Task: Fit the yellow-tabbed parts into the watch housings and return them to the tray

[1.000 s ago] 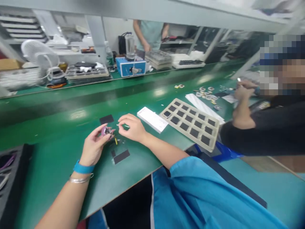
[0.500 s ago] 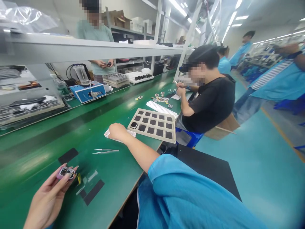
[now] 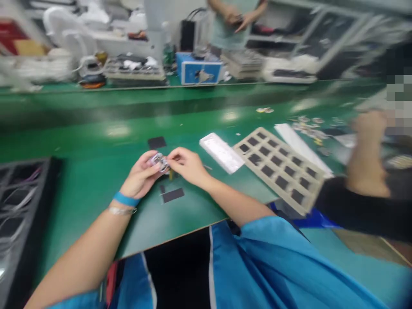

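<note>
My left hand (image 3: 139, 177) is closed around a small electronic device housing (image 3: 162, 163) with a pale rim and inner parts showing. A yellow flex strip (image 3: 171, 174) hangs from its right side. Against that same side, my right hand (image 3: 189, 166) has thumb and forefinger pinched together; whatever lies between them is too small and blurred to name. Below the hands lies a dark rectangular strip (image 3: 173, 195), and another dark piece (image 3: 156, 142) is above them. A shallow white tray (image 3: 222, 152) sits right of my right hand. Tweezers (image 3: 208, 167) are mostly hidden behind that hand.
A beige compartment tray (image 3: 309, 199) with dark squares lies at right, near a co-worker's arm (image 3: 368, 159). White sheets (image 3: 302, 148) and scattered small parts (image 3: 310, 126) are beyond. A black divided tray (image 3: 48, 189) stands at left. A blue box (image 3: 201, 71) is at the back.
My right hand has left the white tray and come to the housing in my left hand. The view has swung left, bringing the black divided tray into sight.
</note>
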Action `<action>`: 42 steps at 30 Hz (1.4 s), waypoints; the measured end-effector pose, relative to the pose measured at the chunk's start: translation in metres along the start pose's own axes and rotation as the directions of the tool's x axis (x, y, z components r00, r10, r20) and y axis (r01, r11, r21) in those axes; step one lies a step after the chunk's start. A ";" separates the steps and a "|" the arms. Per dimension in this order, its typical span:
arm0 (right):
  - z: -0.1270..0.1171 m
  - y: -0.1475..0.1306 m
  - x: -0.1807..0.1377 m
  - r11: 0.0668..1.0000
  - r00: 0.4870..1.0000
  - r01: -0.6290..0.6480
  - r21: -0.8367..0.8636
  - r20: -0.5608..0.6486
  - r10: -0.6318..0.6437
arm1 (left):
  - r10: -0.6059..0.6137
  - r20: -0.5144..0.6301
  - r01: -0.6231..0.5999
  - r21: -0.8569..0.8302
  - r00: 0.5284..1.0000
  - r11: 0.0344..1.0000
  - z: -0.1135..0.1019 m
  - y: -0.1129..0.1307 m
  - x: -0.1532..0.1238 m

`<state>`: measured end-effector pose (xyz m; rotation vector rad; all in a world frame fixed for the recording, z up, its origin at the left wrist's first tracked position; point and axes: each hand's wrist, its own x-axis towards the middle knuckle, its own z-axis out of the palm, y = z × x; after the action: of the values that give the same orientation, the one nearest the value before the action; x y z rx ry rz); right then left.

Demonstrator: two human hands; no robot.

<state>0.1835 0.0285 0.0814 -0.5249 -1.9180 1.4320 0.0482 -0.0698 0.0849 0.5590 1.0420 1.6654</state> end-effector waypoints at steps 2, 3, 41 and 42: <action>0.003 0.003 -0.002 0.997 0.999 -0.035 0.067 -0.029 0.037 | -0.001 0.048 0.003 -0.035 0.999 0.999 -0.002 -0.001 0.002; 0.003 0.005 -0.001 0.996 0.998 -0.043 0.083 -0.037 0.046 | -0.008 0.067 0.011 -0.042 0.998 0.999 -0.004 -0.001 0.004; -0.013 -0.008 0.000 0.993 0.993 0.114 -0.018 0.023 -0.113 | -0.262 0.213 0.246 0.101 0.941 0.964 -0.016 0.003 0.005; -0.012 -0.010 -0.002 0.985 0.988 0.153 -0.081 0.035 -0.150 | -0.289 0.246 0.270 0.109 0.925 0.957 -0.016 0.003 0.005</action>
<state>0.1941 0.0323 0.0923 -0.3894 -2.0019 1.2732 0.0330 -0.0712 0.0784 0.6262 0.9430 1.2690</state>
